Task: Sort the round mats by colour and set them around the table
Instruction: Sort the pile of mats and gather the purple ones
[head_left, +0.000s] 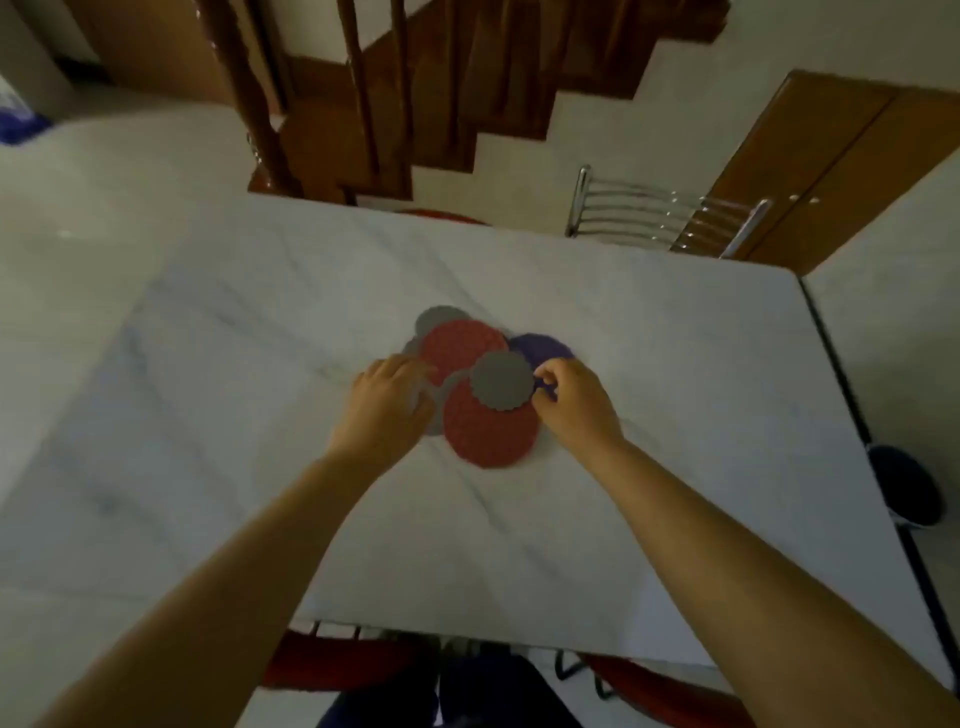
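- While all the round mats lie in one overlapping heap at the centre of the surface (675, 415), no colour group is formed and no mat is set at a place along the edge. Judged from this, the task is at its start.
- Work left: separate the red, grey and purple mats, then set all of them out.
- Heap order, as far as visible: the top grey mat (503, 382) lies over the near red mat (491, 431) and overlaps the far red mat (460, 348). The purple mat (543, 349) shows from beneath on the right. The far grey mat (441, 318) shows behind the far red mat. A left grey mat (434, 418) lies partly under the left hand.
- Left hand (389, 402): fingers nearly straight, resting on the left side of the heap, gripping nothing.
- Right hand (571, 400): fingers curled at the right rim of the top grey mat, where it meets the purple mat. They appear to pinch that rim, but blur leaves the grip uncertain.
- Hands are apart, one on each side of the heap.
- Shape: each mat is a thin flat disc with a scalloped rim. The red mats are larger than the top grey mat.
- Texture: the red mats show a fine repeating pattern, while the grey mats look plain and matt. The material is probably flexible, but this cannot be confirmed.
- Surface: pale, smooth, veined like marble, so the mats should slide easily.
- Surroundings: a chair (670, 218) with chrome bars stands at the far edge, and a wooden staircase (467, 78) rises behind it.
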